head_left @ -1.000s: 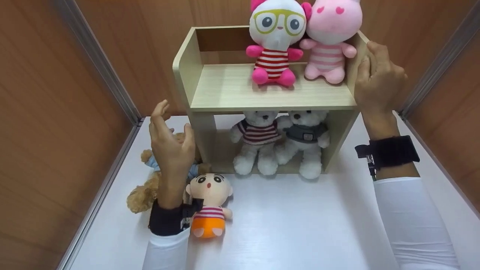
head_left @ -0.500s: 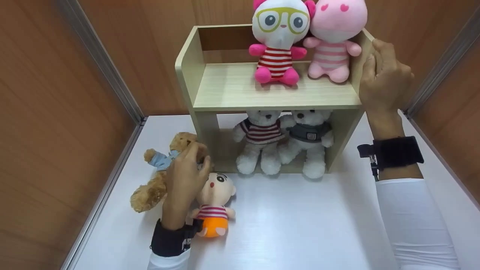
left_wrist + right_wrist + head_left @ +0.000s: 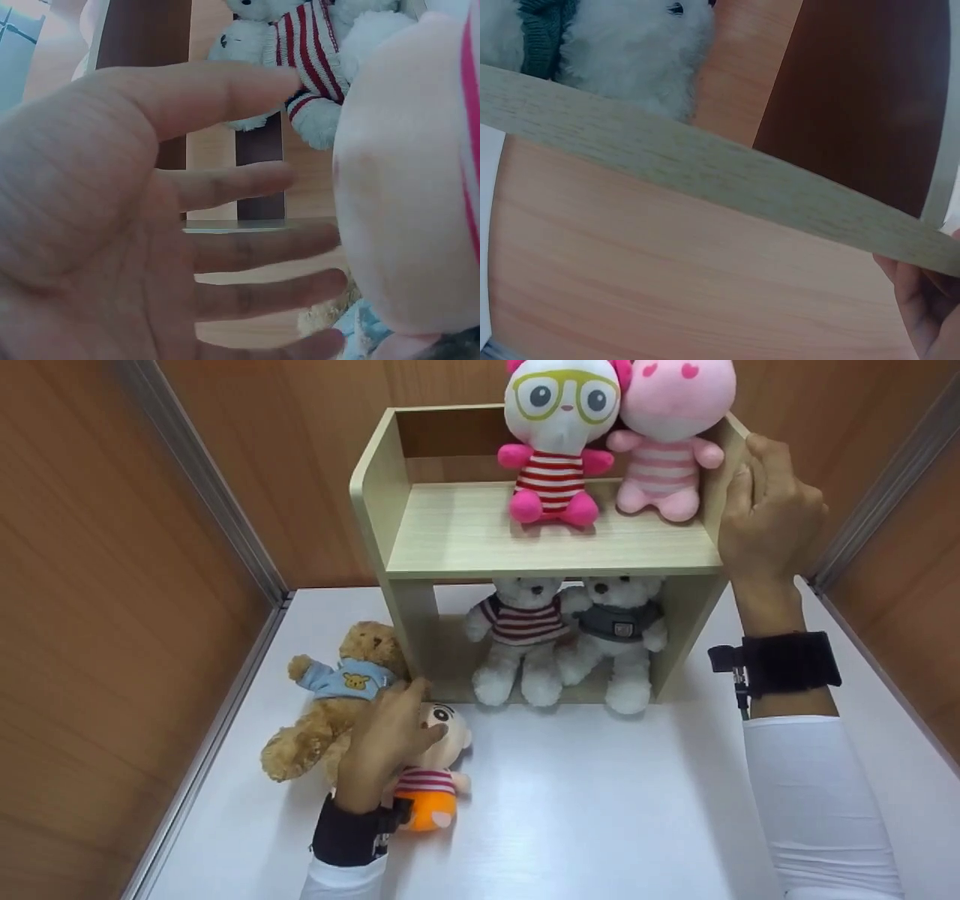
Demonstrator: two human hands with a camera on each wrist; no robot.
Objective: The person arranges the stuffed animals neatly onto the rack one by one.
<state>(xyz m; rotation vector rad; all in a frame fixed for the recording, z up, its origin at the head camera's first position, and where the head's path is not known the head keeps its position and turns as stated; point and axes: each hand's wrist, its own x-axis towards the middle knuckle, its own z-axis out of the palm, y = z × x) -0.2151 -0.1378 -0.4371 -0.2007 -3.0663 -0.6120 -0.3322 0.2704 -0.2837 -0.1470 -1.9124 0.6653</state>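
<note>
My left hand point(image 3: 384, 741) hovers over the head of a cartoon boy doll point(image 3: 429, 780) with striped shirt and orange shorts, lying on the table. Its fingers are spread and nearly straight beside the doll's pale head point(image 3: 405, 180) in the left wrist view; whether they touch is unclear. A brown teddy bear point(image 3: 352, 682) in a blue top lies just left of the doll, against a wooden shelf point(image 3: 457, 536). My right hand point(image 3: 776, 521) grips the front edge of the shelf's right side panel. In the right wrist view, fingers point(image 3: 911, 292) curl at that panel's edge.
A panda plush point(image 3: 555, 472) with glasses and a pink plush point(image 3: 664, 472) sit on the upper board. Two white bears, one in stripes point(image 3: 521, 622) and one in grey point(image 3: 615, 626), sit below. Wooden walls point(image 3: 150, 660) enclose the white table point(image 3: 585, 810).
My left hand has come down and to the right, from beside the shelf, past the teddy bear, to over the boy doll's head. The right hand keeps its grip on the shelf.
</note>
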